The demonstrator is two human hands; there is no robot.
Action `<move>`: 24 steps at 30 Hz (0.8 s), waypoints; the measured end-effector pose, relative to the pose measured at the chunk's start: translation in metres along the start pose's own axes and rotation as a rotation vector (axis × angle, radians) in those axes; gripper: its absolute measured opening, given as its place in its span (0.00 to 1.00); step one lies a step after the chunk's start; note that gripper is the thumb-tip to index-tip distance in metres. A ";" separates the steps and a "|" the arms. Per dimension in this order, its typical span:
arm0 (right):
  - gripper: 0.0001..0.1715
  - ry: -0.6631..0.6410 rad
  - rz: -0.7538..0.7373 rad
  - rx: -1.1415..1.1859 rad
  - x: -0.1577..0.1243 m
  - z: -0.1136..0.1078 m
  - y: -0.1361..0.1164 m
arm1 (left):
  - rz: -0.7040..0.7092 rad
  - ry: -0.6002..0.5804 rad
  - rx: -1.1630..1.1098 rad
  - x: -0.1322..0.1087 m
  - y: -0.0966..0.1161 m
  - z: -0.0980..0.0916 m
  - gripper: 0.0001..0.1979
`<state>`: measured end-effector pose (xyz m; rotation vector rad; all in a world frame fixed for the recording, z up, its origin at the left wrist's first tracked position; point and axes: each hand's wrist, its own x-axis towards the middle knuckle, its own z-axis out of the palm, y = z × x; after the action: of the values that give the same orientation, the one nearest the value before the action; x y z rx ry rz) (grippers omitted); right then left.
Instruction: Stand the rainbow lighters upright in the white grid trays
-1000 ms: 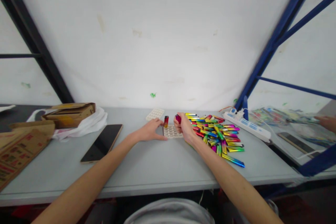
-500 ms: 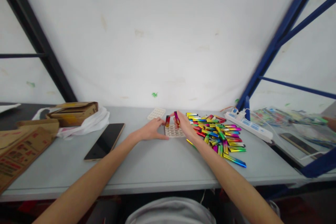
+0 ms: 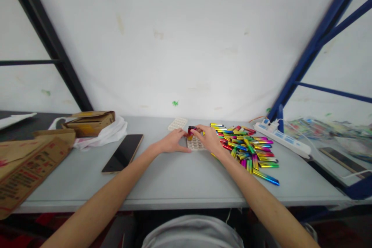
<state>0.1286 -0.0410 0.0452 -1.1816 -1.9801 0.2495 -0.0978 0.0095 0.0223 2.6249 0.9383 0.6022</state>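
A small white tray with round holes (image 3: 197, 145) lies on the grey table (image 3: 174, 178). My left hand (image 3: 173, 142) rests flat against the tray's left edge, fingers spread. My right hand (image 3: 209, 139) reaches over the tray and pinches a short rainbow-coloured metallic tube (image 3: 194, 129) next to another tube standing upright (image 3: 190, 135) in the tray's far left corner. A pile of several such shiny tubes (image 3: 247, 147) lies just right of my right hand.
A second white holed tray (image 3: 177, 124) lies behind the first. A dark phone (image 3: 123, 152) lies to the left, with cardboard boxes (image 3: 27, 161) and a white plastic bag (image 3: 101, 133) beyond. A white power strip (image 3: 283, 139) and blue frame bars (image 3: 314, 46) stand at right.
My right hand has moved left over the tray, carrying its tube up to the upright one. The camera view has shifted slightly. My left hand has stayed at the tray's edge.
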 end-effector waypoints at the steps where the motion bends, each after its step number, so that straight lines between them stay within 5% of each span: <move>1: 0.12 -0.005 -0.009 -0.018 0.000 0.000 0.000 | -0.002 0.000 0.002 0.000 0.000 0.000 0.36; 14: 0.18 -0.179 0.042 -0.325 0.001 -0.004 -0.007 | -0.012 -0.034 0.015 0.000 0.005 -0.004 0.34; 20: 0.16 -0.166 0.147 -0.435 0.011 -0.054 0.030 | -0.028 -0.029 0.004 0.000 0.006 -0.005 0.35; 24: 0.15 -0.300 0.304 -0.594 0.025 -0.083 0.063 | -0.051 -0.036 0.016 0.001 0.007 -0.005 0.36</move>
<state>0.2238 -0.0049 0.0801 -1.9239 -2.2026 -0.0218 -0.0953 0.0055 0.0302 2.6079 0.9999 0.5349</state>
